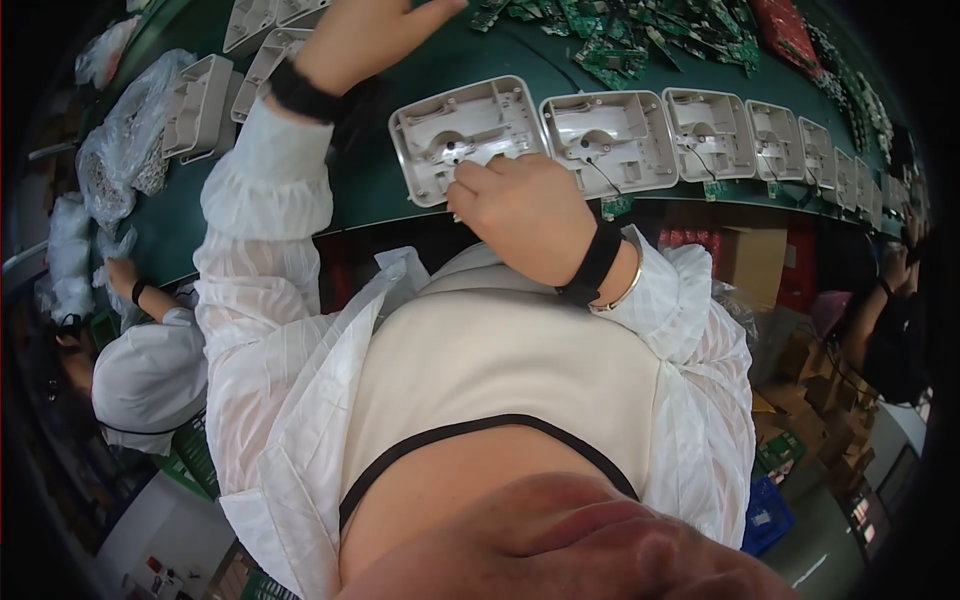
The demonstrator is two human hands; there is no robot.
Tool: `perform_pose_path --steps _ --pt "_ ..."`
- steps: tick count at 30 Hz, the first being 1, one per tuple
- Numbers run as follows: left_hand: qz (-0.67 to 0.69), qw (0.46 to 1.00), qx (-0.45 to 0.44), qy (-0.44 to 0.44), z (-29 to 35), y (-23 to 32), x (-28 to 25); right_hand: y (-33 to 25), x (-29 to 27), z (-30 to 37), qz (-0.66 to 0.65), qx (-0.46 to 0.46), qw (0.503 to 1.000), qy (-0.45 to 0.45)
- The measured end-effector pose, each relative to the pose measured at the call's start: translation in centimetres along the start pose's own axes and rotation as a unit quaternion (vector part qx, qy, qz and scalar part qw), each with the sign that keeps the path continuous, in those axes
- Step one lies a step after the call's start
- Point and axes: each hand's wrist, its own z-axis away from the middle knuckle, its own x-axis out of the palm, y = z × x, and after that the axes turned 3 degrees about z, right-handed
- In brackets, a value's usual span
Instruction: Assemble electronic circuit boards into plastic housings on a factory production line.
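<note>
Nearest the body, a pale grey square plastic housing shell (468, 135) lies open side up at the near edge of the dark green work table (370, 180), first in a row of like shells. The right hand (525, 210) rests curled over its lower edge, fingers bunched as if pinching something small against the inside of the shell; what it grips, if anything, is hidden under the knuckles. A black wristband (597, 262) sits on that wrist. The left hand (365, 35) reaches further up the table with fingers spread and loosely open, holding nothing that can be seen, near a stack of the same grey shells (200, 105). To the right, the neighbouring grey shell (610, 140) trails a thin dark wire to a small green circuit board (616, 207), probably set out in line so each can be worked in turn. A heap of green circuit boards (620, 40) lies beyond. At the far left, another person in a white cap (150, 375) works among clear plastic bags (125, 140).
</note>
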Motion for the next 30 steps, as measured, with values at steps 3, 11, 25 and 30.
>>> perform_pose_path --steps 3,11,25,30 --pt "0.083 0.981 -0.138 0.105 3.0 3.3 -2.1 0.3 0.0 -0.2 0.011 0.021 1.000 -0.003" --pt "0.201 0.942 -0.056 0.264 14.3 3.6 -2.2 0.3 -0.9 -0.3 0.011 0.016 1.000 -0.010" --pt "0.107 0.976 -0.083 0.169 18.5 7.7 -1.0 0.8 -5.5 -0.1 -0.575 0.232 0.779 -0.094" --pt "0.221 0.957 -0.086 0.170 18.5 4.0 -0.9 2.8 -5.7 0.1 -0.719 0.262 0.622 -0.164"
